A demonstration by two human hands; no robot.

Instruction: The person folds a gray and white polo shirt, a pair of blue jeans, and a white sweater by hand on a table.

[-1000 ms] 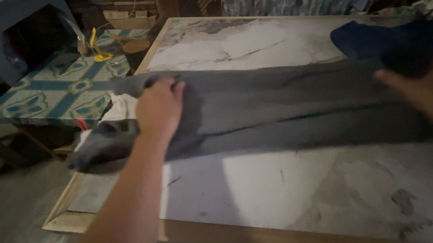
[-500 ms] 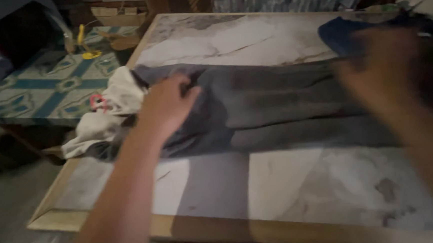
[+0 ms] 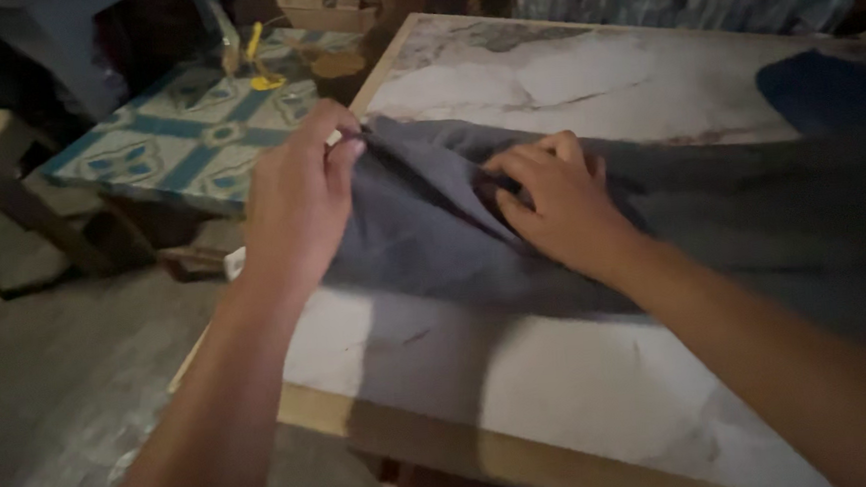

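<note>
left hand point(image 3: 300, 196) is pinching the edge of the grey garment point(image 3: 432, 228); right hand point(image 3: 551, 201), just beside it, is pressing curled fingers onto the cloth lying on the marble table point(image 3: 562, 386).

The grey garment point(image 3: 432, 228) is soft, matt woven cloth, creased where the left hand point(image 3: 300, 196) pinches its edge and the right hand point(image 3: 556, 201) presses on it. The table point(image 3: 582, 385) has a smooth, faintly glossy marble-patterned top, stained in places, framed by a pale wooden rim. The dark blue cloth point(image 3: 829, 89) looks matt. The low side table point(image 3: 186, 138) carries a smooth patterned tile-like surface.
</note>
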